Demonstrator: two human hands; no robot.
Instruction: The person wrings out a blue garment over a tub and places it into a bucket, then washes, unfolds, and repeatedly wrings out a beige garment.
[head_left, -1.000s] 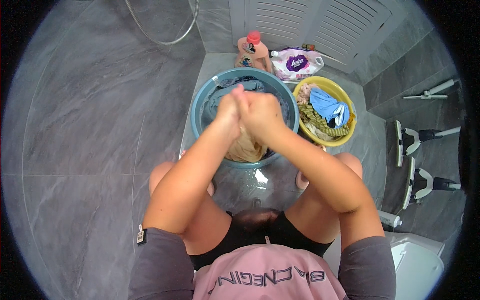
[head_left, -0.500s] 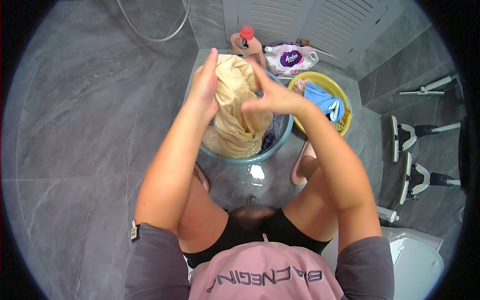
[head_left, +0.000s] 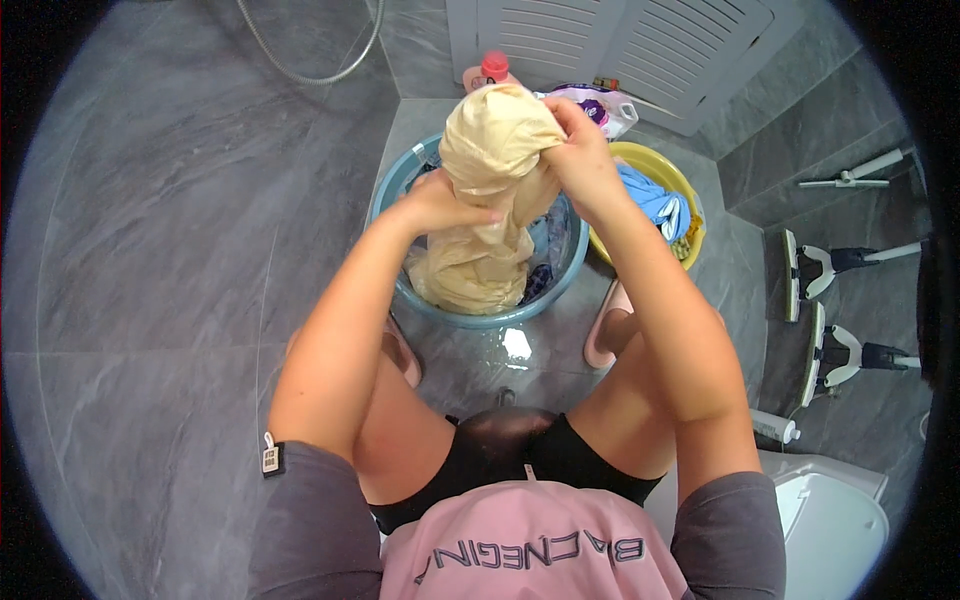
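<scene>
A wet cream-coloured garment (head_left: pixel 478 270) rises in a bunch out of the blue basin (head_left: pixel 480 322), its lower part still resting inside. My left hand (head_left: pixel 440 205) is wrapped round the middle of the bunch, the thumb lying across its front. Higher up, my right hand (head_left: pixel 583 155) grips the garment's upper right edge, with the fingertips partly hidden by cloth. Dark blue clothes (head_left: pixel 538 283) lie in the basin beside the cream cloth.
Right of the basin stands a yellow basin (head_left: pixel 660 163) holding a light blue garment (head_left: pixel 652 200) and other clothes. A pink bottle with a red cap (head_left: pixel 494 66) and a white-and-purple detergent pouch (head_left: pixel 622 112) stand behind. Pink slippers (head_left: pixel 603 335) flank the basin.
The garment's top is higher and bulges rounder. My left hand has moved down to its middle and closed round it. My right hand, spread before, has moved up and grips the upper edge.
</scene>
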